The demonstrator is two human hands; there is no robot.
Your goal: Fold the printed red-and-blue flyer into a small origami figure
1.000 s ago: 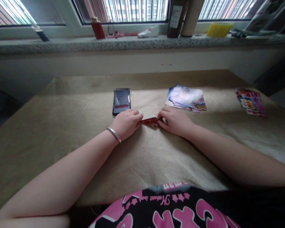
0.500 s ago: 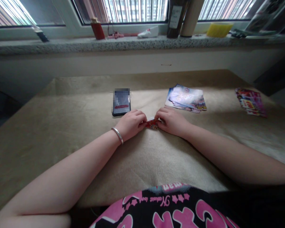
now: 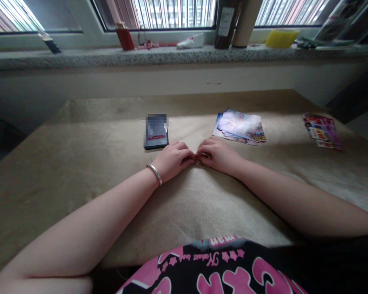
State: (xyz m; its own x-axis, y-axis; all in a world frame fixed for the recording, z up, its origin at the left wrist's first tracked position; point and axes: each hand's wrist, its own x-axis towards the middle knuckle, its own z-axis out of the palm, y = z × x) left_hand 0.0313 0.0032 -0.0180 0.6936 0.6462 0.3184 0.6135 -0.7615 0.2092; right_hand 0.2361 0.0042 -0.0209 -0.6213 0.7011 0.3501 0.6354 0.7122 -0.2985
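Note:
Between my fingertips, close to the tabletop, is a small red printed paper (image 3: 198, 162) that looks folded. My left hand (image 3: 175, 159), with a silver bangle at the wrist, pinches its left side. My right hand (image 3: 218, 156) grips its right side with thumb and fingers. The fingertips of both hands almost meet, so most of the paper is hidden. Just beyond my left hand lies a dark phone (image 3: 156, 132) with a blurred-out screen. Past my right hand rests a loose stack of glossy printed sheets (image 3: 241, 126).
A fanned pile of red and pink printed pieces (image 3: 322, 131) lies on the right of the beige-covered table (image 3: 79, 163). Behind the table, a granite windowsill (image 3: 95, 60) holds a red bottle (image 3: 124, 37), a dark bottle (image 3: 226, 26) and a yellow block (image 3: 281, 38).
My hands have drawn closer together, the left one moving slightly right, and they now cover more of the red paper.

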